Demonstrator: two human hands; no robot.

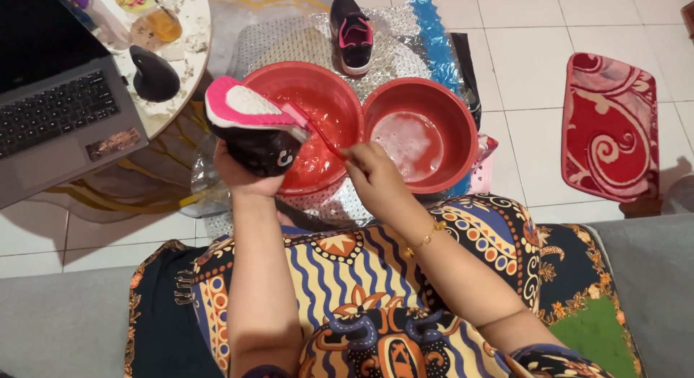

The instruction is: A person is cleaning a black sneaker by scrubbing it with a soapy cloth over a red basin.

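While left hand (238,177) fingers wrap shoe (249,129), right hand (372,172) fingers pinch toothbrush (311,125)

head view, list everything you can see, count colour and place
shoe in hand: 1, black with pink and white sole, sole up over the left basin
brush: 1, pink, against the sole
basins: 2, red, side by side on the floor, wet inside
second shoe: 1, black and pink, beyond the basins
plastic sheet: 1, clear and silvery, under the basins
mat: 1, red patterned, floor at right
laptop: 1, grey, table at upper left
mouse: 1, black, beside the laptop
left hand: holds the shoe
right hand: holds the brush
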